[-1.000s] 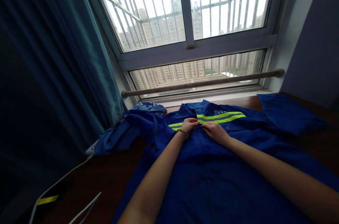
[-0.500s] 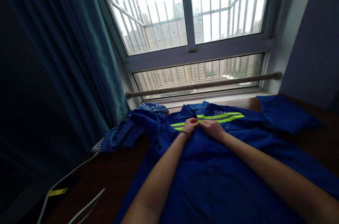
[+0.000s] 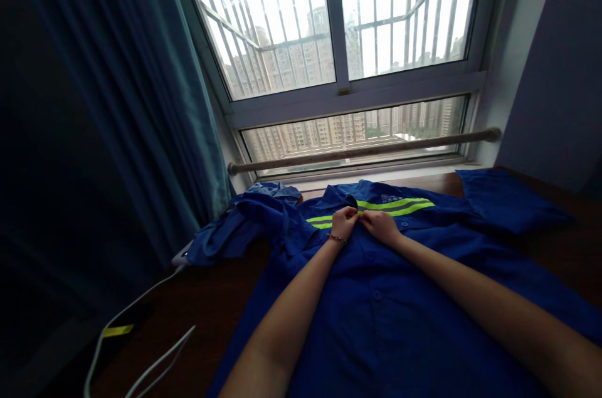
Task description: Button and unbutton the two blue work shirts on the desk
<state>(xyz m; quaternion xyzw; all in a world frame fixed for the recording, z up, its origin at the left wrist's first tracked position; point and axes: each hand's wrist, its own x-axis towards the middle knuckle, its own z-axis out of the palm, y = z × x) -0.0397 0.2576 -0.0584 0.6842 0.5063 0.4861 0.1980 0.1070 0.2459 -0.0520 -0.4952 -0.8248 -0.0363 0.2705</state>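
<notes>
A blue work shirt (image 3: 395,298) with a yellow-green reflective stripe (image 3: 399,205) lies spread flat on a dark wooden table (image 3: 207,304), collar toward the window. My left hand (image 3: 343,223), with a thin bracelet at the wrist, pinches the shirt's front edge just below the collar. My right hand (image 3: 380,224) pinches the other front edge right beside it, fingertips almost touching the left. Both hands are closed on the cloth near the top button. The right sleeve (image 3: 508,200) lies stretched out to the right.
The shirt's left sleeve (image 3: 235,229) lies bunched at the table's left. White cables (image 3: 141,348) run across the near left corner beside a dark object with a yellow label (image 3: 115,330). A teal curtain (image 3: 155,103) hangs at left; a barred window (image 3: 338,53) and a rail (image 3: 362,148) stand behind.
Both hands have drawn closer together and slightly up toward the collar, pinching the shirt fronts. The view has shifted a little to the left.
</notes>
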